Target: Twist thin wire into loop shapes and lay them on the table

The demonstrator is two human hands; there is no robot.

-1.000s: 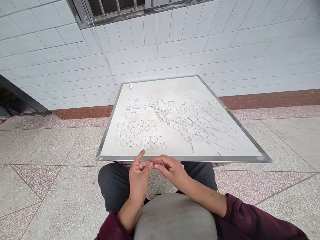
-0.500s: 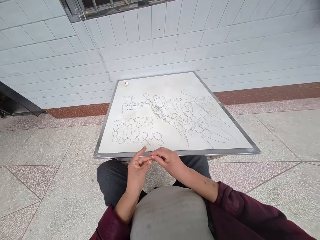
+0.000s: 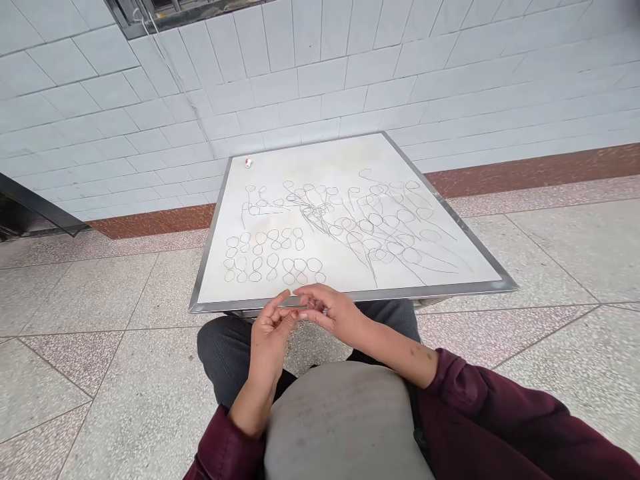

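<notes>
My left hand (image 3: 273,328) is in front of the board's near edge, thumb and fingertips pinched on a thin wire (image 3: 311,305), index finger raised. My right hand (image 3: 334,312) meets it from the right, its curved fingers and thumb around a small loop of that wire; the exact contact is partly hidden by the fingers. On the white board (image 3: 345,267) beyond, figure-eight wire pieces (image 3: 273,267) lie in rows at the near left. Looped wires with long loose tails (image 3: 380,233) spread over the right side, with a tangled bunch (image 3: 315,213) in the middle.
A metal frame (image 3: 430,291) edges the board, close above my knees. One small white-and-red object (image 3: 249,163) sits at its far left corner. Behind rises a tiled wall (image 3: 320,87) with a barred window (image 3: 175,10) and a hanging cord (image 3: 193,107).
My right fingers have spread apart from their closer pinch, and a small wire loop now shows between them. My left hand stays pinched, nearly in place. The view has shifted slightly.
</notes>
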